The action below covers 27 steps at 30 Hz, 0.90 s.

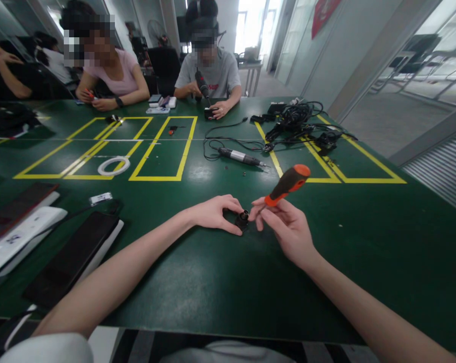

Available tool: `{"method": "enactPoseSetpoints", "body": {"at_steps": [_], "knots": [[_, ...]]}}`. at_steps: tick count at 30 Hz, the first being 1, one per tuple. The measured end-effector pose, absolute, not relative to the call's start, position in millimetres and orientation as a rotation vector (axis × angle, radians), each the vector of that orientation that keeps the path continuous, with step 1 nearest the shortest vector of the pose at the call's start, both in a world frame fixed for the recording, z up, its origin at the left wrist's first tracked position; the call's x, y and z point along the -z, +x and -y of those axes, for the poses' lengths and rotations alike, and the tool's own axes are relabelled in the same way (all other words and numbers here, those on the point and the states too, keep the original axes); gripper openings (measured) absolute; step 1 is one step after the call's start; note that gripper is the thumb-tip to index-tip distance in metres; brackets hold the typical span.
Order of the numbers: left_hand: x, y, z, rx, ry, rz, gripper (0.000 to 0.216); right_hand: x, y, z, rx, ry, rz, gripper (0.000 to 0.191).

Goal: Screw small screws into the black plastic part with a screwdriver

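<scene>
My left hand [216, 213] pinches a small black part [242, 220] against the green table [197, 272], thumb and fingers closed round it. My right hand [284, 227] grips a screwdriver with an orange and black handle [288, 184], its handle slanting up to the right and its tip pointing down at the small black part. Both hands meet near the middle of the table's near half.
An electric screwdriver [240, 157] with a cord lies farther back. A tangle of black cables and adapters [299, 123] sits at the back right. A white tape ring [113, 166] lies in the yellow-marked boxes. Black and white flat devices [71, 257] lie at the left. Two people work across the table.
</scene>
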State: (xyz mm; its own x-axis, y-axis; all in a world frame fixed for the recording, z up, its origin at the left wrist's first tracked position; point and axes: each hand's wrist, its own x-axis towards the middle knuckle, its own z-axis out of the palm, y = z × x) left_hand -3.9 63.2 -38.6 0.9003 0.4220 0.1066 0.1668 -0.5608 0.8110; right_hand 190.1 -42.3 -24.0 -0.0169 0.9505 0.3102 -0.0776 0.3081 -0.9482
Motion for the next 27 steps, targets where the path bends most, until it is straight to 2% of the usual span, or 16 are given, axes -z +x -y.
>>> {"method": "enactPoseSetpoints", "body": {"at_steps": [7,18,27], "knots": [[36.0,-3.8,-62.2,-0.357,2.132,-0.432,0.019,19.7,189.4,43.0,-0.928,-0.977,1.324,0.032],[35.3,-2.8,-62.1,-0.35,2.131,-0.441,0.015,23.1,187.7,43.5,-0.992,-0.937,1.266,0.027],[37.4,-2.2,-61.7,-0.369,2.126,-0.45,0.019,20.0,191.4,41.7,-0.901,-0.964,1.374,0.023]]}}
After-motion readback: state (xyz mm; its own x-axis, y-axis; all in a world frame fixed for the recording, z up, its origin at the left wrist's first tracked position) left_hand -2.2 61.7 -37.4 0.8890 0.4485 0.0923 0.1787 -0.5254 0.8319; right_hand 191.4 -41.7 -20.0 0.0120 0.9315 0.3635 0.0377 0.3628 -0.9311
